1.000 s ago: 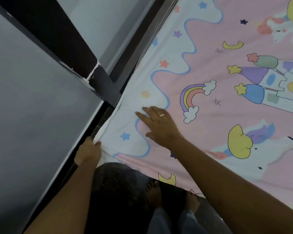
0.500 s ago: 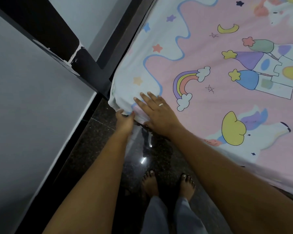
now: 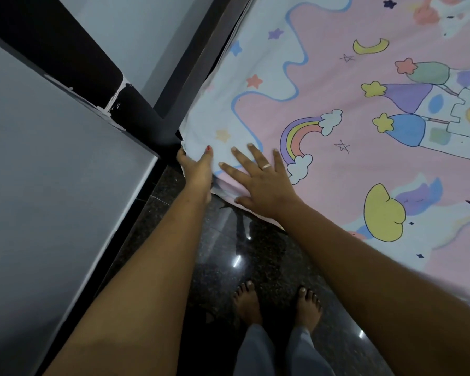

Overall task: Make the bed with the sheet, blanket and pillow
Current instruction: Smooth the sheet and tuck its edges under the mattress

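A pink and white sheet (image 3: 337,185) printed with rainbows, stars, castles and unicorns covers the bed across the right of the view. My left hand (image 3: 197,169) grips the sheet's near left corner, thumb on top and fingers wrapped round the edge by the dark bed frame. Just to its right, my right hand (image 3: 258,180), with a ring on one finger, lies flat with spread fingers and presses the sheet down. No blanket or pillow is in view.
A dark bed frame post (image 3: 144,118) stands right behind the corner. A grey wall panel (image 3: 52,185) fills the left. My bare feet (image 3: 277,302) stand on the glossy dark floor (image 3: 242,253) close to the bed's edge.
My left hand has gone from below the hanging corner up onto the mattress corner and taken hold there. My right hand has spread flat beside it. The sheet's corner no longer hangs loose.
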`<state>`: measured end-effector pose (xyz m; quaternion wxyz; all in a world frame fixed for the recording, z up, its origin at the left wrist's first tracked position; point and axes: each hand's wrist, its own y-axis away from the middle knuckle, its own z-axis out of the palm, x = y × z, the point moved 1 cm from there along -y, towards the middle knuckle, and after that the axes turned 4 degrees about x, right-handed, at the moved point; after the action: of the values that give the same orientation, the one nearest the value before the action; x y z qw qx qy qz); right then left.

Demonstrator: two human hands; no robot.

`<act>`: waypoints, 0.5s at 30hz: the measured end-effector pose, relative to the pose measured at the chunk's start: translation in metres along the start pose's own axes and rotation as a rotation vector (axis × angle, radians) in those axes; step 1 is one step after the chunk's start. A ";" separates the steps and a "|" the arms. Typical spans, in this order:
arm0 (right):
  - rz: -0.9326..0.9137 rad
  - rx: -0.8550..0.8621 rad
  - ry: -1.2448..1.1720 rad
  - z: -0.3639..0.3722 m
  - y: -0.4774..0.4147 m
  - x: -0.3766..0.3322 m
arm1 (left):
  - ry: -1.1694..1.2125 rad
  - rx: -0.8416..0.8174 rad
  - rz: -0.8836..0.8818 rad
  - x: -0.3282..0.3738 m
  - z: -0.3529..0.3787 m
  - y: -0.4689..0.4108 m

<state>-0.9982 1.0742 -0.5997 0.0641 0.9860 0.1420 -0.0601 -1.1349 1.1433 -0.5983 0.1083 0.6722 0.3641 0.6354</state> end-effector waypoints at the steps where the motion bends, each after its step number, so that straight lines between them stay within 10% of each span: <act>1: -0.019 -0.036 -0.004 -0.004 -0.007 -0.002 | 0.002 0.027 -0.015 0.001 0.003 -0.001; 11: 0.047 -0.259 -0.023 -0.026 -0.062 -0.025 | 0.416 0.069 -0.198 -0.018 -0.009 -0.012; 15: -0.021 -0.052 0.144 -0.013 -0.057 -0.037 | 0.383 -0.100 -0.337 -0.033 -0.020 -0.013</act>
<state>-1.0482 1.1201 -0.5882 0.0788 0.9841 0.1584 0.0141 -1.1555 1.1258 -0.6287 0.1749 0.4632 0.4528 0.7415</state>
